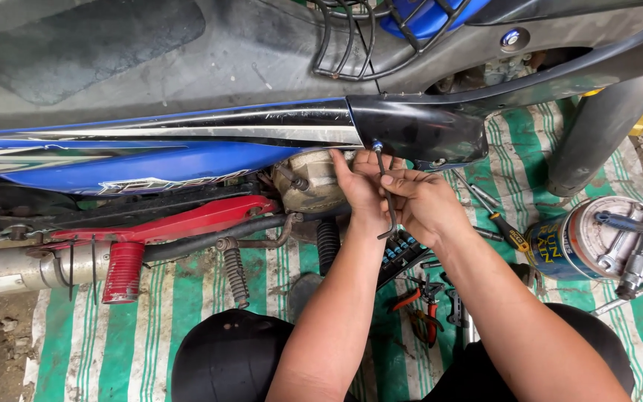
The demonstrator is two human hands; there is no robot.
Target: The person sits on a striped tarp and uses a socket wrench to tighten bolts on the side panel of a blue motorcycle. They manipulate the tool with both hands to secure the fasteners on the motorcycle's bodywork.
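Observation:
Both my hands meet under the black and blue side panel (411, 130) of a motorbike. My right hand (426, 201) grips a dark L-shaped hex key (386, 197), whose tip sits in a blue bolt (376, 145) at the panel's lower edge. Fingers of my left hand (357, 186) pinch the key's shaft just below that bolt. Behind my hands is the dirty tan engine cover (310, 182).
The bike's red footrest (124, 268) and silver exhaust (1, 272) lie at left. Screwdrivers (496, 216), pliers (418, 298) and a socket set (403, 249) rest on a green striped mat (187, 313). A tin can (597, 246) with tools stands at right.

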